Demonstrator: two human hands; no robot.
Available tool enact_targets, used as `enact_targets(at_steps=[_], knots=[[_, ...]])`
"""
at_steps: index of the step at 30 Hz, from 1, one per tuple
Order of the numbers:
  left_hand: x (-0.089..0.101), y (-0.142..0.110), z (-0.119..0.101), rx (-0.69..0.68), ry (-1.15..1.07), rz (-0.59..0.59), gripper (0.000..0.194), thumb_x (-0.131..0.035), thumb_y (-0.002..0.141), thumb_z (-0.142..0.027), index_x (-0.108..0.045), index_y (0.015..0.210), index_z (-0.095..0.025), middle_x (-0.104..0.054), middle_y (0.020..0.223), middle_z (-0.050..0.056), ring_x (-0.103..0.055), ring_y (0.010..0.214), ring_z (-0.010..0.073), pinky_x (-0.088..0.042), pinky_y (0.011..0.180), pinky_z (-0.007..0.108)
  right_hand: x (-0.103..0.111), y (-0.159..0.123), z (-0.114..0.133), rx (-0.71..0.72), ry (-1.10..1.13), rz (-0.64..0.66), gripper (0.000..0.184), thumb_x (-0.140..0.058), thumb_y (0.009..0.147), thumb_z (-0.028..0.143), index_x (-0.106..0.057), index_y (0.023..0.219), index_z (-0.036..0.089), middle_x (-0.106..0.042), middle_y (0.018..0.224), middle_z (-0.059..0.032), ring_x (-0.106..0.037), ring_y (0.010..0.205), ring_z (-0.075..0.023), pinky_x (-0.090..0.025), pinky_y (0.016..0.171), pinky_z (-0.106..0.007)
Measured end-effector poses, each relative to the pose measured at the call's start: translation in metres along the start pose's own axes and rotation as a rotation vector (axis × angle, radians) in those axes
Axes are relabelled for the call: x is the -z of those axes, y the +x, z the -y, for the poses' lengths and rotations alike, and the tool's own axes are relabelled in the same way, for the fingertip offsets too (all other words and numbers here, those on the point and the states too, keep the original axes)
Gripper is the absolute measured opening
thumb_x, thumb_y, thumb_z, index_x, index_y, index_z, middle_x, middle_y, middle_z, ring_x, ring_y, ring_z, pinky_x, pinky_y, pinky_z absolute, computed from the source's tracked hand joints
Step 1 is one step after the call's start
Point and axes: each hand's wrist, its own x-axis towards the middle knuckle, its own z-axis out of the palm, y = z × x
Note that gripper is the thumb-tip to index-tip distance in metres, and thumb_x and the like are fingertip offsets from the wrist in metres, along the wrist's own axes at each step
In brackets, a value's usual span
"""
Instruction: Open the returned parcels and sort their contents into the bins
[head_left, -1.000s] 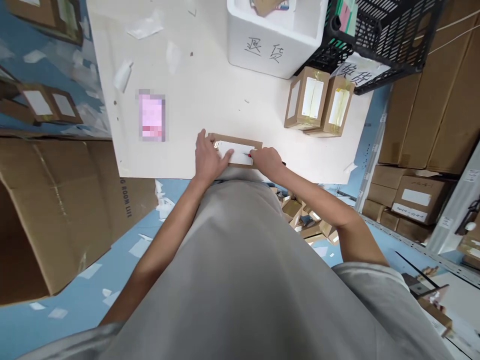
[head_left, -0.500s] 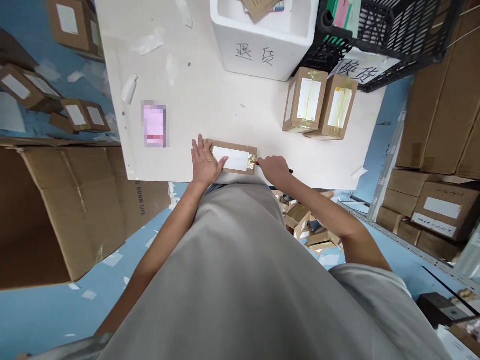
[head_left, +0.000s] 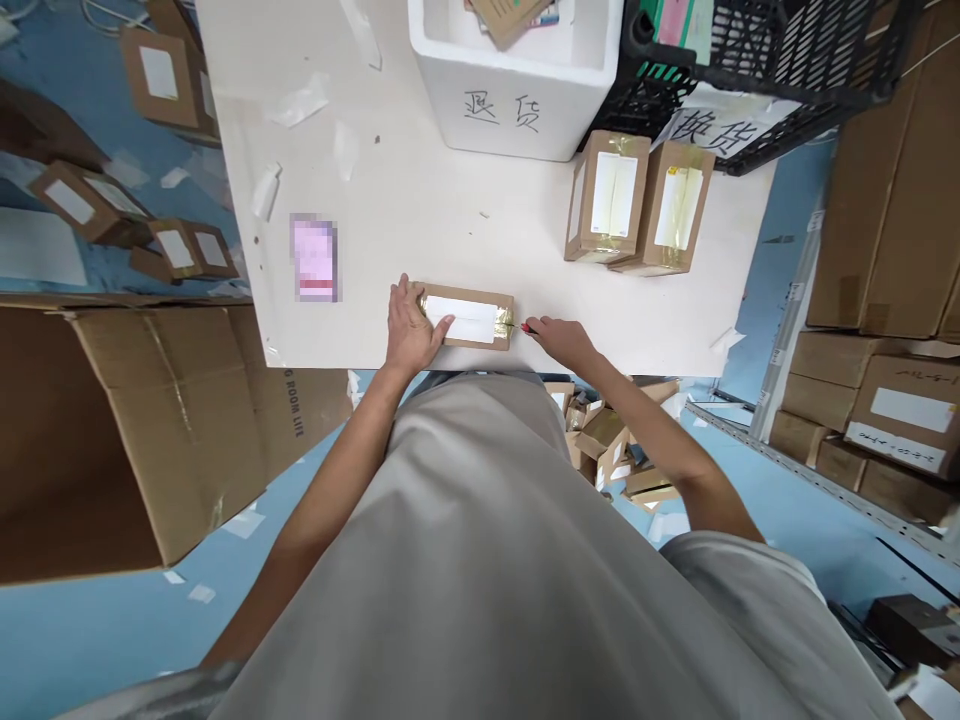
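A small brown cardboard box (head_left: 461,318) lies flat near the table's front edge, with a white label on top and shiny clear tape at its right end. My left hand (head_left: 410,325) grips the box's left end, thumb across the label and fingers along the far left corner. In my right hand (head_left: 562,342) is a slim red-and-black box cutter (head_left: 529,328), fingers wrapped round its handle. Its thin tip points left at the box's taped right end. A faint line runs lengthwise along the middle of the label.
Two taped cardboard boxes (head_left: 616,190) stand at the right of the white table (head_left: 420,220). Behind them are a white foam bin (head_left: 517,100) and a black crate (head_left: 750,60). A blurred pink item (head_left: 315,258) lies left. A large open carton (head_left: 172,420) sits beside the table.
My right hand has drawn the box cutter rightwards from over the label to the box's right end and slightly beyond. My left hand stays on the box. The view has shifted somewhat.
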Motion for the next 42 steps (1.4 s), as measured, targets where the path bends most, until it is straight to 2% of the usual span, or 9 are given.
enact_targets(at_steps=[7,13,17,22,26,28,30,36,42], knots=[[0.003,0.001,0.021,-0.039,0.020,-0.018,0.096,-0.058,0.103,-0.087,-0.038,0.171,-0.022,-0.036,0.183,0.029,-0.016,0.183,0.0384,-0.013,0.147,0.067,-0.051,0.017,0.023,-0.019,0.487,-0.266,0.044,-0.029,0.123,0.033,-0.061,0.148,0.015,-0.075,0.139,-0.0168,-0.069,0.124,-0.0230,-0.051,0.103,-0.028],[0.032,0.001,0.066,0.040,-0.023,-0.077,0.104,-0.051,0.102,-0.094,-0.037,0.172,-0.019,-0.037,0.179,0.029,-0.025,0.179,0.0407,-0.017,0.147,0.063,-0.082,0.041,0.049,-0.191,1.109,-0.514,0.052,-0.030,0.119,0.057,-0.064,0.133,0.020,-0.079,0.134,-0.0137,-0.078,0.110,-0.0196,-0.056,0.109,-0.031],[0.044,-0.005,0.078,0.030,-0.026,-0.117,0.108,-0.042,0.101,-0.099,-0.043,0.172,-0.017,-0.046,0.171,0.029,-0.038,0.169,0.0438,-0.023,0.144,0.066,-0.079,0.057,0.068,-0.148,1.366,-0.538,0.067,-0.036,0.115,0.073,-0.066,0.143,0.020,-0.081,0.131,-0.0122,-0.078,0.097,-0.0196,-0.062,0.103,-0.035],[0.022,-0.007,0.071,0.085,-0.116,-0.131,0.100,-0.043,0.103,-0.096,-0.051,0.170,-0.022,-0.057,0.164,0.026,-0.050,0.160,0.0420,-0.033,0.139,0.063,-0.046,0.039,0.075,-0.110,1.176,-0.681,0.071,-0.039,0.117,0.075,-0.073,0.147,0.020,-0.081,0.137,-0.0129,-0.073,0.129,-0.0248,-0.056,0.120,-0.039],[-0.014,0.003,0.059,0.092,-0.277,0.049,0.102,-0.051,0.104,-0.090,-0.043,0.178,-0.020,-0.069,0.156,0.024,-0.067,0.145,0.0374,-0.047,0.129,0.057,-0.020,0.010,0.063,-0.110,0.900,-0.796,0.059,-0.040,0.122,0.060,-0.074,0.149,0.021,-0.076,0.148,-0.0175,-0.068,0.142,-0.0283,-0.052,0.128,-0.045],[-0.027,0.008,0.053,0.078,-0.344,0.154,0.103,-0.057,0.104,-0.086,-0.039,0.180,-0.020,-0.074,0.151,0.023,-0.071,0.139,0.0356,-0.053,0.122,0.055,-0.012,-0.001,0.061,-0.115,0.761,-0.775,0.054,-0.040,0.123,0.053,-0.073,0.152,0.022,-0.073,0.150,-0.0178,-0.066,0.144,-0.0290,-0.052,0.129,-0.046],[-0.030,0.012,0.045,0.052,-0.378,0.186,0.096,-0.062,0.103,-0.081,-0.047,0.177,-0.021,-0.073,0.153,0.022,-0.071,0.141,0.0350,-0.058,0.118,0.052,-0.007,-0.007,0.064,-0.152,0.648,-0.728,0.051,-0.040,0.123,0.046,-0.071,0.158,0.025,-0.069,0.154,-0.0169,-0.065,0.146,-0.0290,-0.053,0.129,-0.047],[0.014,0.022,0.010,-0.062,-0.445,-0.012,0.053,-0.054,0.115,-0.063,-0.080,0.141,-0.025,-0.076,0.150,0.013,-0.072,0.137,0.0275,-0.061,0.113,0.041,-0.005,-0.010,0.081,-0.252,0.505,-0.672,0.051,-0.041,0.122,0.035,-0.065,0.166,0.027,-0.062,0.161,-0.0166,-0.061,0.150,-0.0303,-0.054,0.128,-0.048],[0.043,0.051,-0.026,-0.123,-0.426,0.080,0.024,-0.084,0.097,-0.036,-0.086,0.114,-0.020,-0.086,0.121,0.009,-0.078,0.113,0.0268,-0.065,0.105,0.042,0.008,-0.023,0.087,-0.333,0.481,-0.640,0.050,-0.047,0.121,0.038,-0.067,0.165,0.027,-0.061,0.153,-0.0182,-0.069,0.133,-0.0299,-0.062,0.113,-0.045]])
